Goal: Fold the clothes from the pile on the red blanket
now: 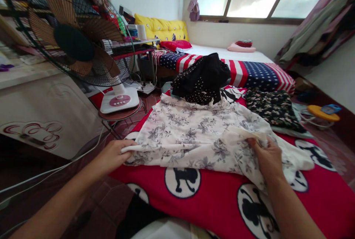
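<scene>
A white garment with grey flowers (191,133) lies spread on a red blanket with round black-and-white figures (216,194). My left hand (119,152) pinches its near left edge between thumb and fingers. On the right, my right hand (266,156) is closed on a bunched, paler part of the same cloth. The fabric between my hands forms a long crease. Beyond it sits a heap of black clothes with small light dots (201,80). To the right of the heap lies a folded black floral garment (273,108).
At left a large fan (74,43) stands on a round stool (122,113), beside a white cabinet (50,109). A bed with a stars-and-stripes cover (255,74) is behind. A yellow stool (318,112) bears a blue item at right. White cables (72,161) run across the floor.
</scene>
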Demonstrator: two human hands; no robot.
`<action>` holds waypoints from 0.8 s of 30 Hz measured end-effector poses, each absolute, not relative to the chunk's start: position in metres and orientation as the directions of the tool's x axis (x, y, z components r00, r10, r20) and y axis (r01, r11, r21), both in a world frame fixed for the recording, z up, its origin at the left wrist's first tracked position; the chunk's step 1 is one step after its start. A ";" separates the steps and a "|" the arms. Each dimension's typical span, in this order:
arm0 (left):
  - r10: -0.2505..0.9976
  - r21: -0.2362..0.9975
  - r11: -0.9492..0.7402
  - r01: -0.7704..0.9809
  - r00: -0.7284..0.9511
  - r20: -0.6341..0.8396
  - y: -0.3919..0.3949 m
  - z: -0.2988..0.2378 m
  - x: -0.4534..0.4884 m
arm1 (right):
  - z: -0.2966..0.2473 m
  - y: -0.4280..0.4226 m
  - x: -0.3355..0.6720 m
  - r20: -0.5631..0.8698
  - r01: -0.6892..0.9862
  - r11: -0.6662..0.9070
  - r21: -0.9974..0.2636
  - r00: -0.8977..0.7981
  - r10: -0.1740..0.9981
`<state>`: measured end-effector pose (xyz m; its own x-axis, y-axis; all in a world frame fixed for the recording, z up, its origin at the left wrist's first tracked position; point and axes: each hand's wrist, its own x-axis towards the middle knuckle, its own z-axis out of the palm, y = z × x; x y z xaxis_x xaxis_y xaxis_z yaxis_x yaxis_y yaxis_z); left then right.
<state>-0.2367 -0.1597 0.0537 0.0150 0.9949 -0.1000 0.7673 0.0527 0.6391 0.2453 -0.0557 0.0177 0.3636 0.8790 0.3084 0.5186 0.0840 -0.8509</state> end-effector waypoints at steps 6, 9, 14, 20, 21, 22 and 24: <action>0.993 0.777 0.046 0.628 -0.115 0.035 -0.106 0.044 -0.242 | 0.045 -0.007 0.252 0.374 0.510 0.195 -0.838 0.276 0.885; 0.977 0.716 0.024 0.698 -0.168 0.130 -0.076 0.028 -0.242 | 0.040 0.024 0.249 0.416 0.571 0.212 -0.793 0.253 0.873; 0.914 0.605 0.074 0.793 -0.297 0.278 -0.048 0.010 -0.233 | 0.015 0.044 0.239 0.601 0.798 0.202 -0.568 0.234 0.764; 0.845 0.467 -0.224 0.856 -0.069 0.530 -0.056 0.007 -0.181 | 0.000 -0.020 0.195 0.627 0.746 0.548 -0.380 -0.228 0.745; 0.865 0.492 -0.313 0.812 0.031 0.500 -0.056 0.004 -0.170 | -0.002 -0.033 0.188 0.581 0.720 0.575 -0.387 -0.294 0.759; 0.878 0.519 -0.384 0.763 0.129 0.460 -0.055 0.001 -0.159 | -0.004 -0.045 0.182 0.541 0.707 0.589 -0.392 -0.341 0.769; 0.887 0.541 -0.446 0.713 0.274 0.371 -0.051 -0.006 -0.143 | -0.008 -0.062 0.175 0.485 0.708 0.591 -0.386 -0.389 0.783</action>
